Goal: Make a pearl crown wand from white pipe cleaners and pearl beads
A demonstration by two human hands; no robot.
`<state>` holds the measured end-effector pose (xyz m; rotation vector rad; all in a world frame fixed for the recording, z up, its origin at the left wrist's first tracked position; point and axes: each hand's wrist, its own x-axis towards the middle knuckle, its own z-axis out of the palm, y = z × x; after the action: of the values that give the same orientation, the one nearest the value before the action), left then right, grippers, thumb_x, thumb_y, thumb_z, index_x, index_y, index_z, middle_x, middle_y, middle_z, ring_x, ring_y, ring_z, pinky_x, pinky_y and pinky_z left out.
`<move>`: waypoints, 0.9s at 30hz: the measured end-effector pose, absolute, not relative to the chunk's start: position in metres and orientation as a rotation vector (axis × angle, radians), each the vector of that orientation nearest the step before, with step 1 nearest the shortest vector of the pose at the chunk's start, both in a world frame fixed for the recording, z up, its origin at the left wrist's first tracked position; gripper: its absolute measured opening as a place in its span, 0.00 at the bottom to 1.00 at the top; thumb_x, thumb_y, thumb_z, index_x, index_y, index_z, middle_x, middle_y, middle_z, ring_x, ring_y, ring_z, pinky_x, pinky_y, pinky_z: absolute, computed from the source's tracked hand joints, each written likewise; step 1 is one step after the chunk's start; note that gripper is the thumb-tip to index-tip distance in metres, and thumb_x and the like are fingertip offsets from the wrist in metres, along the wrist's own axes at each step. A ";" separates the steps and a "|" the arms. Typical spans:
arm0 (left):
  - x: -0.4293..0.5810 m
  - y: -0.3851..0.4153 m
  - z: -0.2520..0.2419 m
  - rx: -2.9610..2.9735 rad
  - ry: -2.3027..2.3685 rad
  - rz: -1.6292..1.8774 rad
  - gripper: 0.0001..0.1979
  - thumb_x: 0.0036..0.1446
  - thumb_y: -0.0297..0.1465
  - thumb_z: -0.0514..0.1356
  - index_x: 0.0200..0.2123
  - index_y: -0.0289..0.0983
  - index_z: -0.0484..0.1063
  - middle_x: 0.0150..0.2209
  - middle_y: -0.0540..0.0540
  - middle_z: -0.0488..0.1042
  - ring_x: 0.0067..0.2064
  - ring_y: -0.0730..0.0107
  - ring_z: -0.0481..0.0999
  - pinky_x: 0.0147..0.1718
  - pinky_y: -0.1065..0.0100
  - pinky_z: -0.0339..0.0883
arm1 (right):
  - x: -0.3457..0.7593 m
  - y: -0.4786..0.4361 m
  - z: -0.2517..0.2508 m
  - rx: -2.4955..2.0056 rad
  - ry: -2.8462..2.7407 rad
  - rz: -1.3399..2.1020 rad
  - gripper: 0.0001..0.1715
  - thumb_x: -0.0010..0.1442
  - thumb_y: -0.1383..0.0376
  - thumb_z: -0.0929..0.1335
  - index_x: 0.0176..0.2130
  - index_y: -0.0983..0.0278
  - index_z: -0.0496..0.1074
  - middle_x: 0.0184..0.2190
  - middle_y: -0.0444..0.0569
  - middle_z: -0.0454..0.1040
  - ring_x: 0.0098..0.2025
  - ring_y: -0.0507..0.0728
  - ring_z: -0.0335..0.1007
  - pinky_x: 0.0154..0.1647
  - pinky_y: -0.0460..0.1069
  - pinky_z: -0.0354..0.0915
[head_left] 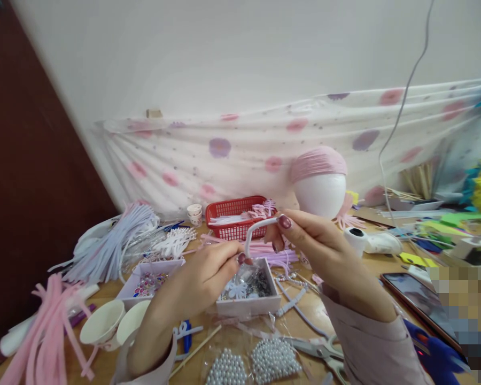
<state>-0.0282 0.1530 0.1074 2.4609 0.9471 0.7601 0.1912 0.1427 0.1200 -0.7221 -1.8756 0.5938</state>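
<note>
Both my hands hold one white pipe cleaner (255,231), bent into an arch above a small white box (248,306) of silvery trinkets. My left hand (192,289) pinches its lower end between thumb and fingers. My right hand (324,251) pinches the upper end near the fingertips. A red basket (232,231) with pink and white pieces stands just behind the hands. A white foam head (320,195) with a pink wrap on top sits beyond my right hand.
Bundles of white (112,240) and pink pipe cleaners (48,331) lie left. Paper cups (104,323), a box of gems (148,283), bags of pearl beads (248,366), scissors (324,353), a glue gun (372,241) and a phone (420,302) surround the hands.
</note>
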 end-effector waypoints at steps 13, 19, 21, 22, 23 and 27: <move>-0.033 0.143 0.113 2.452 0.933 1.286 0.12 0.65 0.26 0.51 0.36 0.39 0.74 0.31 0.50 0.77 0.33 0.70 0.75 0.33 0.68 0.65 | 0.196 0.188 0.099 -0.918 -1.900 0.725 0.24 0.69 0.51 0.59 0.28 0.63 0.63 0.19 0.38 0.55 0.21 0.49 0.51 0.22 0.46 0.50; -0.041 0.155 0.109 2.393 1.415 1.608 0.10 0.63 0.25 0.51 0.38 0.37 0.73 0.31 0.48 0.77 0.32 0.68 0.74 0.33 0.68 0.66 | 0.195 0.164 0.109 -0.953 -2.212 0.772 0.20 0.70 0.58 0.58 0.28 0.63 0.63 0.21 0.39 0.58 0.23 0.49 0.53 0.23 0.45 0.52; -0.038 0.158 0.107 2.380 1.447 1.622 0.10 0.63 0.25 0.51 0.37 0.37 0.73 0.31 0.47 0.78 0.31 0.68 0.75 0.32 0.68 0.66 | 0.183 0.152 0.111 -1.025 -2.333 0.672 0.17 0.68 0.65 0.60 0.27 0.63 0.64 0.21 0.40 0.62 0.24 0.49 0.56 0.25 0.45 0.54; -0.036 0.159 0.106 2.362 1.456 1.617 0.10 0.63 0.25 0.51 0.37 0.37 0.73 0.31 0.48 0.78 0.30 0.69 0.75 0.31 0.68 0.66 | 0.176 0.146 0.112 -1.066 -2.388 0.620 0.16 0.66 0.68 0.61 0.26 0.63 0.65 0.21 0.40 0.63 0.24 0.49 0.56 0.26 0.45 0.54; -0.034 0.160 0.105 2.342 1.470 1.609 0.11 0.63 0.25 0.51 0.37 0.37 0.73 0.31 0.47 0.78 0.30 0.69 0.75 0.31 0.68 0.65 | 0.168 0.139 0.112 -1.103 -2.432 0.572 0.15 0.64 0.71 0.62 0.26 0.64 0.66 0.20 0.40 0.63 0.23 0.49 0.55 0.25 0.46 0.52; -0.031 0.167 0.100 2.472 1.439 1.503 0.13 0.62 0.22 0.50 0.38 0.35 0.74 0.35 0.44 0.79 0.36 0.65 0.78 0.35 0.65 0.67 | 0.153 0.118 0.116 -1.028 -2.444 0.503 0.13 0.62 0.73 0.61 0.27 0.63 0.66 0.19 0.39 0.62 0.21 0.48 0.53 0.23 0.46 0.50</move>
<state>-0.0306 0.1667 0.0999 2.4724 1.4391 1.5028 0.1534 0.1181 0.1163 -1.0283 -2.4440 0.5031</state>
